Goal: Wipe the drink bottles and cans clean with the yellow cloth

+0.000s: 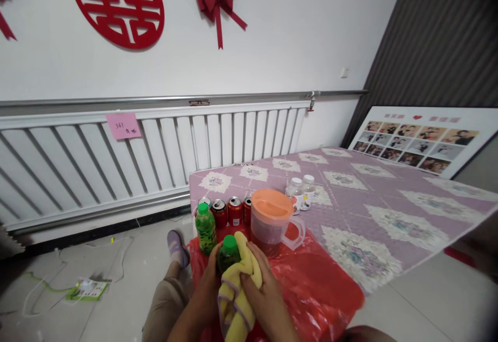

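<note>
My left hand (208, 282) is wrapped round a green-capped drink bottle (227, 252) and holds it upright over the red plastic sheet (319, 285). Pressed against the bottle's side is a yellow cloth (237, 300), gripped by my right hand (262, 290). A second green-capped bottle (205, 228) stands just to the left, apart from my hands. Behind it is a row of red drink cans (234, 210). A clear pitcher with an orange lid (272, 222) holds dark liquid and stands right behind my right hand.
Two small white-capped bottles (301, 191) stand on the purple patterned bedcover (389, 212). A white radiator (155, 150) with a pink note (123, 125) lines the wall. My leg and slipper (177, 246) reach left. A power strip (88, 289) lies on the floor. A photo board (416, 139) leans at right.
</note>
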Demonstrator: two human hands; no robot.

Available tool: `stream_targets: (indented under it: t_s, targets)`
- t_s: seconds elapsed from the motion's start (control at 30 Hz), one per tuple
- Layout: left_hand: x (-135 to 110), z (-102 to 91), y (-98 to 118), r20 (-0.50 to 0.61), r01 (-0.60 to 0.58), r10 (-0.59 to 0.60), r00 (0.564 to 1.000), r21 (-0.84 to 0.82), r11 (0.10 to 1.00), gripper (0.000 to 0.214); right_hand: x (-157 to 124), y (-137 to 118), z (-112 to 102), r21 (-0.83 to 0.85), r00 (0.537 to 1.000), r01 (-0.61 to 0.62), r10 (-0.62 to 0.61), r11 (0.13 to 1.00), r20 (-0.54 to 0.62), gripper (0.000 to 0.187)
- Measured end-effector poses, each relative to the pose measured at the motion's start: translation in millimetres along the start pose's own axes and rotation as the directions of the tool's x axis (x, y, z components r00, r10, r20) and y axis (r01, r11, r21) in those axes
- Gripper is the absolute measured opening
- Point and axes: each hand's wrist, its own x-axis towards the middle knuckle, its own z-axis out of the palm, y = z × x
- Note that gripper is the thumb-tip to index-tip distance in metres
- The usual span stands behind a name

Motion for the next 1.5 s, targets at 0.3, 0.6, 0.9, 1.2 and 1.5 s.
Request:
stream_targets:
  t_s: [0.3, 0.6, 0.9, 1.2, 1.5]
  targets:
    - [2.3, 0.4, 2.6, 0.044, 0.051, -0.054, 0.998, 0.071, 0.996, 0.095, -15.5, 9.5, -0.1, 0.008, 0.991, -0.114, 0.114, 0.993, 0.064, 0.071]
    - [9.6, -13.5, -15.1, 0.086, 0.003, -0.011, 0.996, 0.094, 0.996, 0.092, -2.5, -18.2, 18.3, -0.202, 0.990, 0.130, -0.140, 0.971, -0.032, 0.077]
    - [16.6, -21.7, -24.0, 0.158, -0.091, 0.066, 0.985, 0.159, 0.983, 0.086, -14.1, 13.3, 6.9, -0.103, 0.999, 0.046, -0.047, 0.994, -0.008, 0.058]
    - [5.4, -19.2, 2.8, 0.049, -0.054, 0.046, 0.998, 0.172, 0.984, 0.091, -14.5, 6.2, 0.6, -0.132, 0.996, 0.047, -0.056, 0.990, -0.065, 0.058]
    - [3.2, -9.2, 13.4, -0.014, -0.014, 0.015, 1.000, 0.051, 0.999, 0.064, -24.0, -23.7, -13.3, -0.395, 0.960, 0.270, -0.214, 0.878, 0.179, 0.080]
